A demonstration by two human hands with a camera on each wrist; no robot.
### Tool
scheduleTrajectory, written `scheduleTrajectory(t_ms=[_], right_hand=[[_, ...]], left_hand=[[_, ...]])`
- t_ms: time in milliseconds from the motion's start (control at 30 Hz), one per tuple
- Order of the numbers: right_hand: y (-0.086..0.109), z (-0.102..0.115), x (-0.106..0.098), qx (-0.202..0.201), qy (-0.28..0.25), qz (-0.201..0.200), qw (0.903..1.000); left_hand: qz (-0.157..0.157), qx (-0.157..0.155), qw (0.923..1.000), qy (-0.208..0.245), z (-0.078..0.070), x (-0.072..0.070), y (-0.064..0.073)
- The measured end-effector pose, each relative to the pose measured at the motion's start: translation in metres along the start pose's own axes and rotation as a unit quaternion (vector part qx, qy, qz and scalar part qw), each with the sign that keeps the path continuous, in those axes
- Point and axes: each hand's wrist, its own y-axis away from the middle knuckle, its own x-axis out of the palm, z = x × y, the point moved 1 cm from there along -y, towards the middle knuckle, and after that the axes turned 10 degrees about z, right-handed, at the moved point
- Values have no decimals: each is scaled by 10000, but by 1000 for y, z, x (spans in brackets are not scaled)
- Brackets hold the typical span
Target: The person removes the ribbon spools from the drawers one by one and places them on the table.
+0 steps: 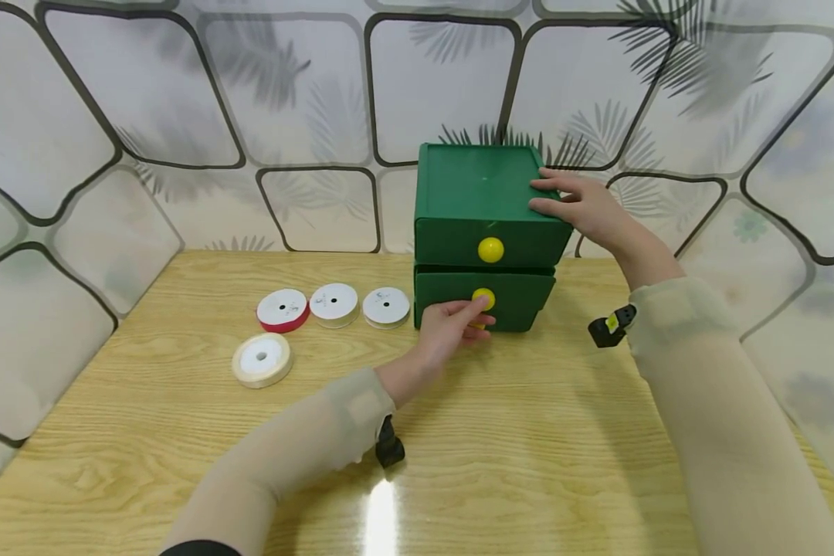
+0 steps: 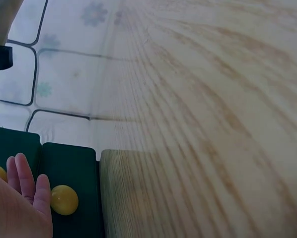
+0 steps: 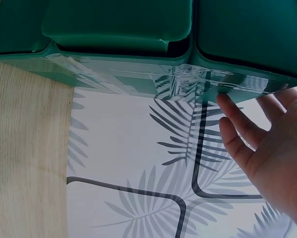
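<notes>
Reaching in from lower left with the left hand [image 1: 448, 328] to the middle knob [image 1: 483, 294] of the green unit [image 1: 483, 181], with the thumb at the knob's lower part and other fingers below. Cannot tell whether pinching that knob or only touching it. Resting with the right hand [image 1: 587, 207], fingers extended and apart, at the right edge of the unit's top, gripping nothing. Probably hinging, for any move of the middle drawer [image 1: 524, 297], on the front-to-back line through its knob: right by the left fingertips, well below the right hand, and square across the drawer front's long left-to-right axis. Jutting a little past the top drawer [image 1: 452, 243] and bottom drawer [image 2: 79, 168], to go by the dark gap in the right wrist view. Standing, as a whole, at the back of the table [image 1: 528, 448], to the right of four spools [image 1: 344, 306]. Hard to make out: the bottom knob [image 2: 64, 200], mostly behind fingers in the head view but plain in the left wrist view; the middle knob, cut off there by hand and frame edge; the drawers' insides, hidden throughout.
</notes>
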Motion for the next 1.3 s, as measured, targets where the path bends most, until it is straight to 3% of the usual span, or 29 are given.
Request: scheduleTrajectory(t_ms=[533, 800, 1300], right_hand=[[0, 2, 0, -45, 290, -119, 9995], [-3, 0, 1, -373, 231, -305, 9986], [-2, 0, 1, -412, 232, -290, 9985]], left_hand=[[-42, 22, 9999, -160, -3, -4, -12], [6, -30, 9997, -238, -4, -5, -14], [22, -105, 9997, -221, -7, -3, -13]])
